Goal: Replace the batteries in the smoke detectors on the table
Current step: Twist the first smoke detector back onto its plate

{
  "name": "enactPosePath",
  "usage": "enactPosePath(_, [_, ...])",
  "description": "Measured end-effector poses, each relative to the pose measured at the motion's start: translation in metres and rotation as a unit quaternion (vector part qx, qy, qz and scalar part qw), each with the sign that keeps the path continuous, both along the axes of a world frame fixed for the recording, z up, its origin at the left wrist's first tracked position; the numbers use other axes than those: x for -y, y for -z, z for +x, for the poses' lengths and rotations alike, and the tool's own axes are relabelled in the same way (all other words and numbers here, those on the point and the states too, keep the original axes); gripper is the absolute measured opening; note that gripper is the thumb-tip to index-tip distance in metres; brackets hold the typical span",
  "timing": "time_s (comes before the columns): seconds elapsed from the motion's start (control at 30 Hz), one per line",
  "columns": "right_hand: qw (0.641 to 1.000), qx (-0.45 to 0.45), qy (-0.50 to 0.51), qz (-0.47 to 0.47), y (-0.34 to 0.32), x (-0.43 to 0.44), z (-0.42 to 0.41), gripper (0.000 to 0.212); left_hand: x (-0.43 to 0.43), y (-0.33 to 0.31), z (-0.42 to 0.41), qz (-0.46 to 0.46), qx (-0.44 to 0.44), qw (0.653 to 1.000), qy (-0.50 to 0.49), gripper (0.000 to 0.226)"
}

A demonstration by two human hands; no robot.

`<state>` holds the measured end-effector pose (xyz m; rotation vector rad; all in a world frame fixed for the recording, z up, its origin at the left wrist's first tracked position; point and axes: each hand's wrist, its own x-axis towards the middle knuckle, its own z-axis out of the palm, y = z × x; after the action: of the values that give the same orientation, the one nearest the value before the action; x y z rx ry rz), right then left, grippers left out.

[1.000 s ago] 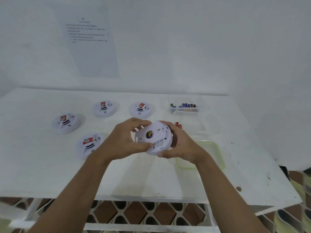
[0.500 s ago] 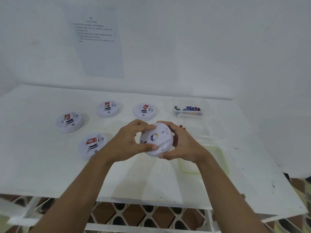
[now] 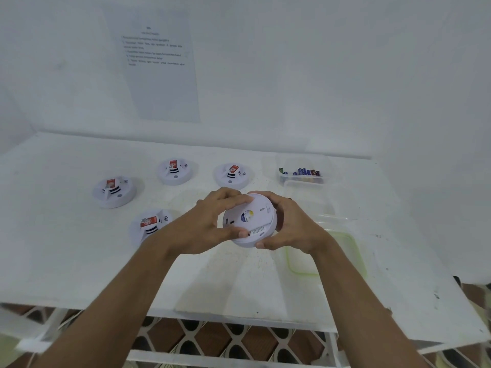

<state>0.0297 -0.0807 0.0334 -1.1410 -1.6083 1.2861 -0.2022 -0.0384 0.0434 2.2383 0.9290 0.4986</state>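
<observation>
Above the middle of the table (image 3: 66, 261), both grips hold one white smoke detector (image 3: 249, 221) clear of the surface.
The left grip (image 3: 210, 224) curls over the detector's top edge, its thumb pressed on the lower left of the face. The right grip (image 3: 295, 224) cups the right rim, its thumb at the lower edge. The flat side facing the camera shows a round blue and yellow sticker and a small printed label. Four other units lie on the table, each with a red-labelled block on top: the far-left detector (image 3: 114, 192), the back-left detector (image 3: 174, 171), the back-middle detector (image 3: 232, 175) and the near-left detector (image 3: 150, 227), which is partly behind the left wrist. At the back right a clear tub (image 3: 300, 179) holds batteries (image 3: 303, 172). A green-rimmed tray (image 3: 345, 256) lies beside the right forearm.
</observation>
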Motion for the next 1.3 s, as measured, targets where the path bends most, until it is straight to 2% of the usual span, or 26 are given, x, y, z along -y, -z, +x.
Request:
enactPosePath(0.17, [0.999, -0.028, -0.020, -0.019, 0.004, -0.002, 0.001, 0.090, 0.006, 0.006, 0.001, 0.017, 0.047, 0.999, -0.014, 0.060])
enactPosePath(0.33, [0.997, -0.065, -0.008, -0.032, 0.008, -0.001, 0.002, 0.085, 0.014, 0.018, 0.001, 0.113, 0.145, 0.981, -0.060, 0.041])
enactPosePath(0.43, [0.994, -0.103, 0.008, -0.030, 0.012, 0.001, 0.000, 0.083, 0.021, 0.027, -0.001, 0.159, 0.196, 0.966, -0.050, 0.039])
enactPosePath(0.53, [0.990, -0.138, 0.003, -0.040, 0.018, 0.002, -0.004, 0.086, 0.022, 0.036, -0.001, 0.220, 0.195, 0.955, -0.049, 0.044])
enactPosePath(0.63, [0.985, -0.152, 0.046, -0.072, 0.020, 0.006, -0.012, 0.091, 0.021, 0.042, 0.001, 0.247, 0.204, 0.944, -0.083, 0.039])
enactPosePath(0.7, [0.988, -0.112, 0.081, -0.067, 0.021, 0.009, -0.017, 0.078, 0.024, 0.041, 0.002, 0.208, 0.219, 0.945, -0.129, 0.037])
enactPosePath(0.8, [0.988, -0.047, 0.136, -0.050, 0.024, 0.014, -0.023, 0.058, 0.028, 0.037, 0.009, 0.070, 0.281, 0.936, -0.200, 0.035])
enactPosePath(0.87, [0.986, -0.040, 0.157, -0.040, 0.024, 0.017, -0.029, 0.048, 0.028, 0.034, 0.015, -0.006, 0.315, 0.920, -0.231, 0.038])
enactPosePath(0.97, [0.982, -0.050, 0.179, -0.015, 0.024, 0.020, -0.037, 0.045, 0.029, 0.029, 0.022, -0.092, 0.348, 0.907, -0.221, 0.034])
enactPosePath(1.07, [0.978, -0.050, 0.202, 0.003, 0.026, 0.023, -0.041, 0.044, 0.034, 0.026, 0.024, -0.191, 0.347, 0.901, -0.178, 0.055])
enactPosePath(1.17, [0.976, -0.046, 0.211, 0.006, 0.024, 0.027, -0.042, 0.041, 0.034, 0.032, 0.023, -0.209, 0.328, 0.907, -0.161, 0.078])
enactPosePath(1.3, [0.977, -0.034, 0.212, 0.007, 0.025, 0.032, -0.042, 0.040, 0.032, 0.036, 0.023, -0.209, 0.333, 0.907, -0.151, 0.078])
